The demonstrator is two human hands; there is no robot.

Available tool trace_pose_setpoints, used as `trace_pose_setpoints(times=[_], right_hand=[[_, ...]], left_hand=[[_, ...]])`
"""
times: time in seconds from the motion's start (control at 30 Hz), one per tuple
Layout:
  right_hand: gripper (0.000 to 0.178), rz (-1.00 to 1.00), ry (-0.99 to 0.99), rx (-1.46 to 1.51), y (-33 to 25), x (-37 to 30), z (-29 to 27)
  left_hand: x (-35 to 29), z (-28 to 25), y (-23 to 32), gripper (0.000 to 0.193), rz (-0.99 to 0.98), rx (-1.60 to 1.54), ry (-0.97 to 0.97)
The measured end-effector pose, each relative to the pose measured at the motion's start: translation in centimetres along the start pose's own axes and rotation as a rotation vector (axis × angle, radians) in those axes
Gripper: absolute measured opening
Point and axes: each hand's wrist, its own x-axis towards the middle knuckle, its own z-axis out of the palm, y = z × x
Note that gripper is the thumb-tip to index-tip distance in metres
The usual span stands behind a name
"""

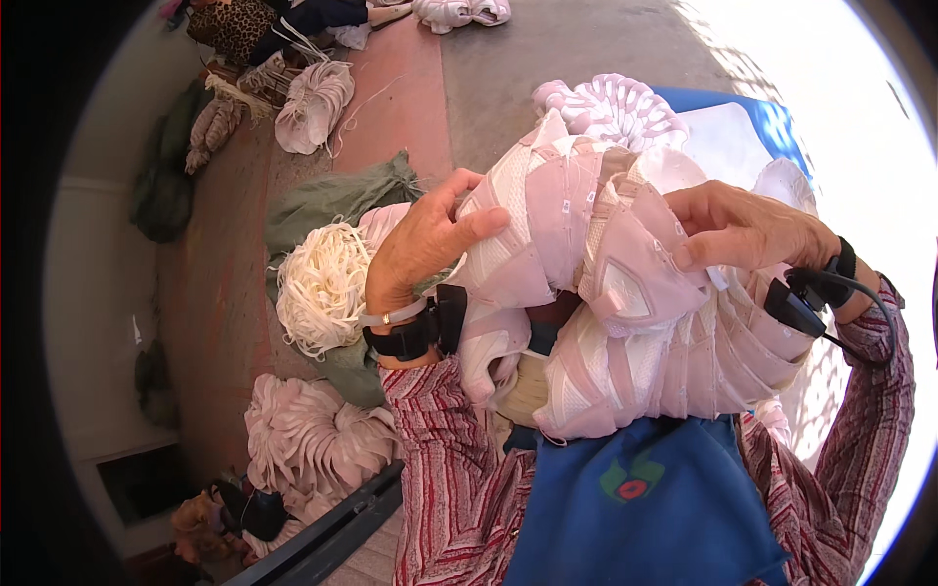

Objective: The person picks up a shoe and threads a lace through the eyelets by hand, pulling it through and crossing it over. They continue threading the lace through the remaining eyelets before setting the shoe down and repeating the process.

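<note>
From where I stand, the head view takes in everything: the stack of pink and white shoe uppers (630, 361) is held up in front of the person's chest, its nearer part just above the blue apron (645, 513). The left hand (425, 239) is partly closed round the stack's left end, thumb on the outer face; the other fingers are largely hidden behind it. The right hand (757, 230) is curled over the far right, thumb and fingers pinching an edge. I'd judge the pieces light and bendy, mesh with somewhat stiffer overlays, not slippery, hardly fragile, though nested loosely enough to fan apart; a broad hold at both ends, pressing inward, would suit them better than one loose flap. Left of the hands sits a bundle of cream strips (322, 288) by a green sack (337, 200); more uppers are heaped near left (313, 430) and at the far side (625, 109).
</note>
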Motion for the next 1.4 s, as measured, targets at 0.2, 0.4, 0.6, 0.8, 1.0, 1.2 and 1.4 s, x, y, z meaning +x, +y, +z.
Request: trace_pose_setpoints(times=[0.2, 0.4, 0.6, 0.8, 1.0, 1.2, 1.4], right_hand=[[0.058, 0.136, -0.175, -0.080, -1.6, 0.5, 0.2], [0.063, -0.004, 0.035, -0.505, -0.1, 0.5, 1.8], [0.056, 0.075, 0.191, -0.325, 1.4, 0.1, 0.1], [0.048, -0.043, 0.379, -0.087, 1.2, 0.6, 0.1], [0.050, -0.043, 0.347, -0.235, 2.0, 0.5, 0.1], [0.048, 0.018, 0.388, -0.314, 1.6, 0.7, 0.2], [0.047, 0.051, 0.382, -0.301, 1.6, 0.6, -0.4]], left_hand=[[0.4, 0.1, 1.4, 0.068, 0.059, 0.189, 0.063], [0.6, 0.9, 4.2, 0.075, -0.071, 0.473, 0.066], [-0.5, 0.3, 3.5, 0.076, -0.075, 0.490, 0.027], [-1.4, 1.5, 2.9, 0.073, 0.010, 0.365, 0.078], [-1.8, 2.0, 0.5, 0.060, 0.034, 0.063, 0.158], [-1.8, 1.5, -1.8, 0.054, -0.018, -0.140, 0.109], [-2.7, 1.4, -2.1, 0.051, -0.098, -0.251, 0.170]])
